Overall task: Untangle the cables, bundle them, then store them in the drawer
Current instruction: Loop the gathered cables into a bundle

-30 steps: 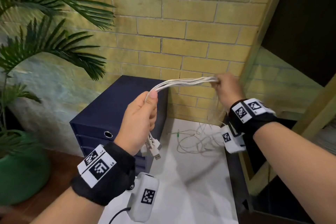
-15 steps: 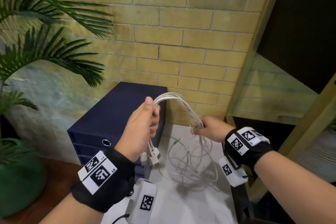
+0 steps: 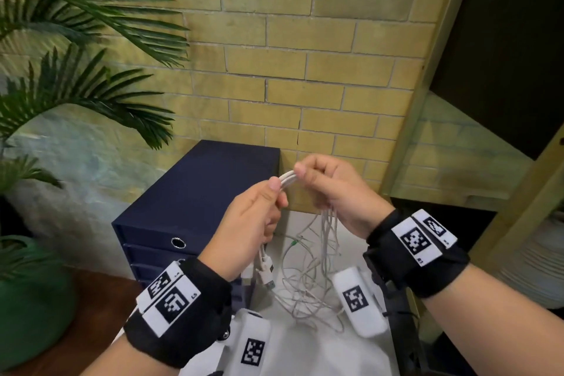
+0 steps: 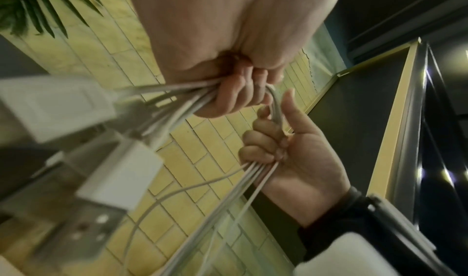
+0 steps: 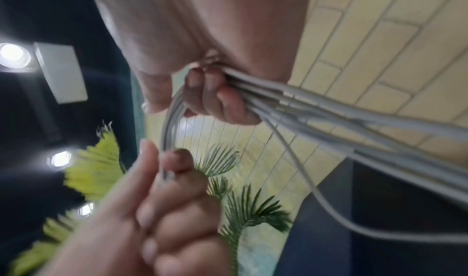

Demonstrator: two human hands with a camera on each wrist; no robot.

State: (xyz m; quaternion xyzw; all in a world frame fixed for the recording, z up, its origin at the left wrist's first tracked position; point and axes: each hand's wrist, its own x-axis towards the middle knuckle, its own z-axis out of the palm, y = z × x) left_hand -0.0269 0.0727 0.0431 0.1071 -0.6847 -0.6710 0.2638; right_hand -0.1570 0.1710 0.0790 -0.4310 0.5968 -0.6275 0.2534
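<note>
Right hand (image 3: 338, 192) now brought beside left hand (image 3: 253, 217), both clenched on the folded cables (image 3: 288, 178); bundling under way, drawer (image 3: 152, 246) untouched.

White cables (image 3: 317, 268), folded, tails tangled on tabletop (image 3: 305, 345)

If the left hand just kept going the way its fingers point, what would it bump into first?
Most likely the right hand: the left hand points up and toward it, both gripping the same white cables close together. Behind lies the brick wall, though depth is unclear.
</note>
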